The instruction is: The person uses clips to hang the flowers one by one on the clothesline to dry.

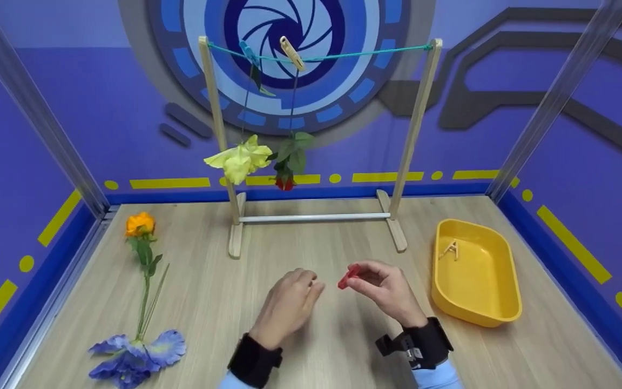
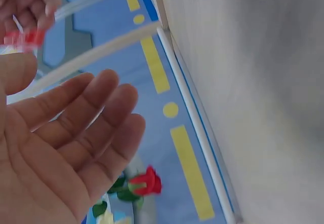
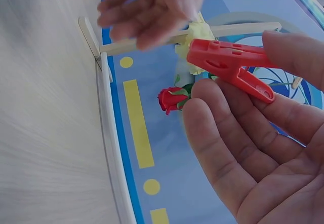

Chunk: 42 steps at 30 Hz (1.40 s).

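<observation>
Pinching red clothespin [image 3: 230, 59], yellow tray [image 1: 475, 286] — peg [image 1: 453, 246] inside

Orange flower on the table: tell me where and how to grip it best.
Probably best by the bare stem below the leaves, pinched from above: the orange flower lies flat, and a thin stem by the purple flower runs close along its right, leaving little room on that side.

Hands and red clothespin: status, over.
Right hand pinches red clothespin. Left hand holds nothing. Possible obstacles: yellow flower, rose hanging on left half of line.
</observation>
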Available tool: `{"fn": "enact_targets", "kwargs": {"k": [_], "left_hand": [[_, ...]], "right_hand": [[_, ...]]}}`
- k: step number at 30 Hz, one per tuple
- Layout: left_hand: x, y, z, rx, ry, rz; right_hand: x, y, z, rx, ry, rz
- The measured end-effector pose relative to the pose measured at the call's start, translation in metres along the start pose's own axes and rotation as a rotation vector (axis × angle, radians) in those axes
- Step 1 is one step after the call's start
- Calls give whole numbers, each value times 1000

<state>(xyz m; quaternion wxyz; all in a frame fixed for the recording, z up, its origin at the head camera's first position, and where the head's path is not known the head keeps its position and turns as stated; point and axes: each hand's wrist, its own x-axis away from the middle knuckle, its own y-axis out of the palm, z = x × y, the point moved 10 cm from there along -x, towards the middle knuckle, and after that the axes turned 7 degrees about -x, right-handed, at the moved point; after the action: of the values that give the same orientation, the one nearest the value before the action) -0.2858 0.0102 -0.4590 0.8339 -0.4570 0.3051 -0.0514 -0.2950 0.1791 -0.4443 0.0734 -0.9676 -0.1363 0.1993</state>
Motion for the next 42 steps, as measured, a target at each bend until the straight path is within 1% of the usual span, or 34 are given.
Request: {"fn": "enact_targets", "kwargs": {"k": [3,7,12,15,18,20,23,26,28,31,35,39,42], "left_hand": [[2,-13,-14,-53,-4,1],[5,-34,-32,-162,-1,-6],[15,-64,-67,-323,-36,-40],[21,-80,-92,-418,-61,-81],[28,-89,-120,-493,-115,-176],[34,-91,-139,-519,-159,-254],[44,-90,-165,-527,-222,-376],[53,-88,-187,-507,-273,-458],[59,-86,-201,-505,-306,-492],[65,-86,-220,-500,-372,-524],[70,-84,-241,-490,-465,-574],[73,-82,-254,-479,-535,-625],[73,-82,-258,-472,-560,-633]], "right_hand": [[1,-4,2,11,18,14],[3,-8,3,16,43,28],[3,-10,-1,20,11,31],[2,-11,-3,22,-3,37],[2,-12,-4,24,-6,47],[2,-13,-4,27,-1,53],[2,-15,-2,28,23,62],[3,-15,-1,25,39,66],[3,-15,-1,23,39,64],[3,-16,-2,19,30,61],[3,-16,-2,16,25,63],[3,-16,-1,12,33,54],[4,-17,-1,11,41,53]]}}
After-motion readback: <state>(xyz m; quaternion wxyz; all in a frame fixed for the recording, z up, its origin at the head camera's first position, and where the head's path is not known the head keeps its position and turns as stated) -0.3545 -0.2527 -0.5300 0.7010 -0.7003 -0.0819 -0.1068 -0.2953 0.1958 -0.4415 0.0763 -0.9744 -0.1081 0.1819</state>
